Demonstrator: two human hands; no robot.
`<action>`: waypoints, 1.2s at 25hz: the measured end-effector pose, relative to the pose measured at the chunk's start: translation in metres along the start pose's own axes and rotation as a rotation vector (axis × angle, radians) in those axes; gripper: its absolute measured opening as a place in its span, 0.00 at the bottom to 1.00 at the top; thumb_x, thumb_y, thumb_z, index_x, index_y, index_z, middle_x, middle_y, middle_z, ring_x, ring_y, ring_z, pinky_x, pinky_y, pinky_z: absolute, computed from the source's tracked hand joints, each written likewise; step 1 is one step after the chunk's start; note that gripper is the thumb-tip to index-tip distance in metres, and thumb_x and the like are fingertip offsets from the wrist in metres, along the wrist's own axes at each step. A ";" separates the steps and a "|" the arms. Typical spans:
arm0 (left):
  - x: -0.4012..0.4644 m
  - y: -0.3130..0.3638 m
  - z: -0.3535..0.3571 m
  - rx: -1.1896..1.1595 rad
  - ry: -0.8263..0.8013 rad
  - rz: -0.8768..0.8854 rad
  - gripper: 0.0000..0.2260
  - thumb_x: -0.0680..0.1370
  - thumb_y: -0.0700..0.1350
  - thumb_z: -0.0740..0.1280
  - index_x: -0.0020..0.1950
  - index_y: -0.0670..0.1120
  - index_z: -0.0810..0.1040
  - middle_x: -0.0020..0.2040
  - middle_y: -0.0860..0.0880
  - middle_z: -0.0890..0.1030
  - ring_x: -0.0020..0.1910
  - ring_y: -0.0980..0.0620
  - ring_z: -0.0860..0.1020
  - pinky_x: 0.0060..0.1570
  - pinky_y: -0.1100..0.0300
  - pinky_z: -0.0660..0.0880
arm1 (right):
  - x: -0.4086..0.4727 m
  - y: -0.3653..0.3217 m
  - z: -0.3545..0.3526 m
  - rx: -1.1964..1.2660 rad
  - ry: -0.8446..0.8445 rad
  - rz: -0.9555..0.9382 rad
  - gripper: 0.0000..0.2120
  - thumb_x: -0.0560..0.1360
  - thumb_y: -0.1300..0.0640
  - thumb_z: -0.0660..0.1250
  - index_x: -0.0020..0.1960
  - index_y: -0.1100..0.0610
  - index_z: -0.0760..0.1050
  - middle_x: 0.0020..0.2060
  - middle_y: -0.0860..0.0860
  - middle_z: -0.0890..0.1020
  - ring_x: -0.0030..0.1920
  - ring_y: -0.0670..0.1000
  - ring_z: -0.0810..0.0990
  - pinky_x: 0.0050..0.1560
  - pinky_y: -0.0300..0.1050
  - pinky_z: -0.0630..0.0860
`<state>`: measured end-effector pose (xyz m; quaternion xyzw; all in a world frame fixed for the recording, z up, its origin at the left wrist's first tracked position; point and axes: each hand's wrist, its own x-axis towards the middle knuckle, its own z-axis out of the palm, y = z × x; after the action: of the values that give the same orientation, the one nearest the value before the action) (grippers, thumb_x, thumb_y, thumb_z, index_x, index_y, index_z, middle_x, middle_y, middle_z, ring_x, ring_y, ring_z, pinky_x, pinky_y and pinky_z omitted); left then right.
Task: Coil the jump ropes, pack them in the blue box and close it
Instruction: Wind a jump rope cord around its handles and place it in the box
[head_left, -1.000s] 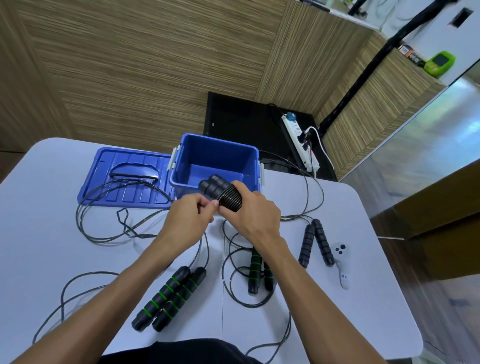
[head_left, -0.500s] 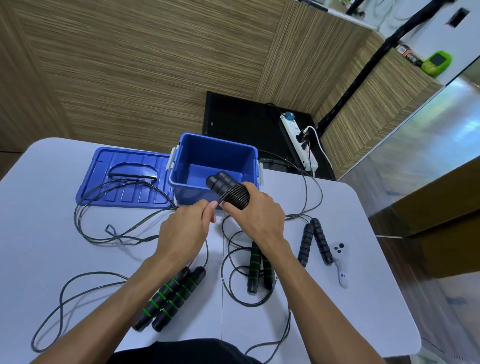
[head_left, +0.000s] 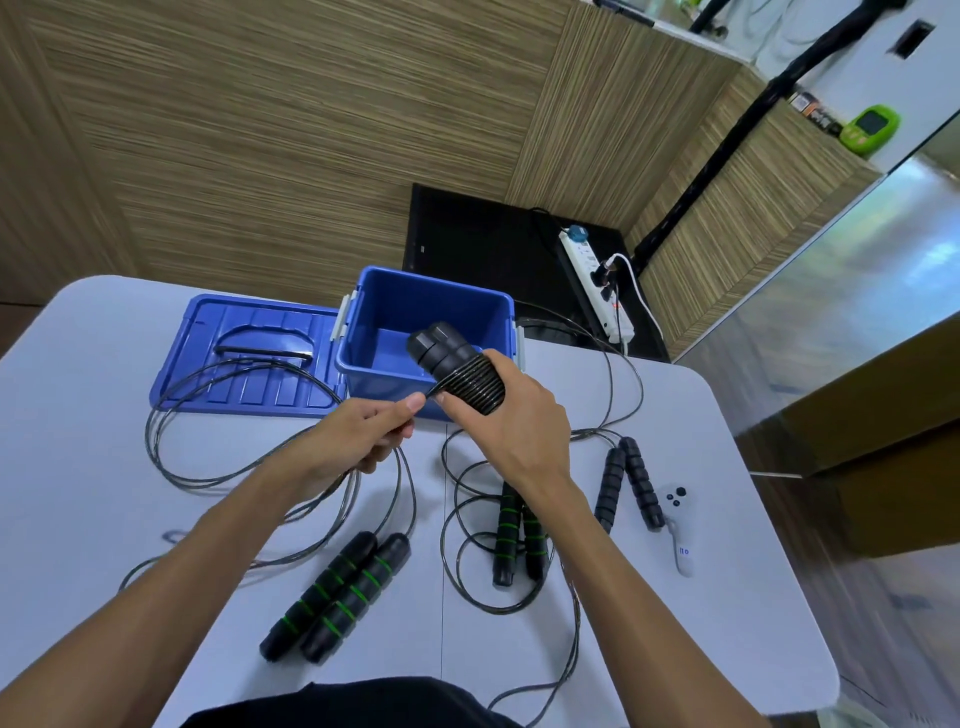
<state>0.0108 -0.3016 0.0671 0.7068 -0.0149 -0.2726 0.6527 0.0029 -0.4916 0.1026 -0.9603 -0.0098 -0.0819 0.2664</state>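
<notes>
Handles in right hand point up-left over blue box.

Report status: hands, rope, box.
Right hand grips wrapped handles; left hand pinches the cord. Blue box open, looks empty, lid beside it. Three ropes loose.

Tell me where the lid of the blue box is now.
The lid lies flat on the table's far left part, directly left of the open blue box, with rope loops over it.

The blue box stands open and unobstructed from above; loose cords and handle pairs clutter the tabletop before it.
</notes>
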 end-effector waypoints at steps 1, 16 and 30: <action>0.001 0.000 -0.004 -0.021 -0.049 0.007 0.20 0.75 0.63 0.63 0.35 0.48 0.73 0.29 0.52 0.62 0.28 0.55 0.59 0.30 0.61 0.57 | -0.001 0.000 -0.001 -0.006 -0.006 -0.035 0.21 0.69 0.30 0.65 0.56 0.40 0.70 0.40 0.43 0.79 0.42 0.45 0.77 0.41 0.44 0.75; 0.022 0.002 -0.031 0.312 -0.379 -0.112 0.12 0.67 0.38 0.62 0.25 0.50 0.69 0.26 0.52 0.65 0.27 0.55 0.60 0.29 0.64 0.58 | -0.016 0.010 -0.011 -0.090 -0.163 -0.445 0.32 0.67 0.31 0.71 0.67 0.41 0.71 0.44 0.44 0.78 0.45 0.45 0.77 0.46 0.46 0.77; 0.058 0.020 -0.002 1.202 -0.053 -0.291 0.21 0.76 0.51 0.68 0.30 0.43 0.66 0.28 0.47 0.69 0.28 0.48 0.68 0.27 0.59 0.65 | -0.040 -0.017 0.035 -0.460 -0.303 -0.409 0.31 0.70 0.41 0.71 0.69 0.50 0.69 0.46 0.55 0.77 0.46 0.60 0.78 0.37 0.48 0.66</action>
<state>0.0673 -0.3249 0.0649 0.9385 -0.0856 -0.3204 0.0961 -0.0324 -0.4587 0.0753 -0.9747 -0.2227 0.0100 0.0164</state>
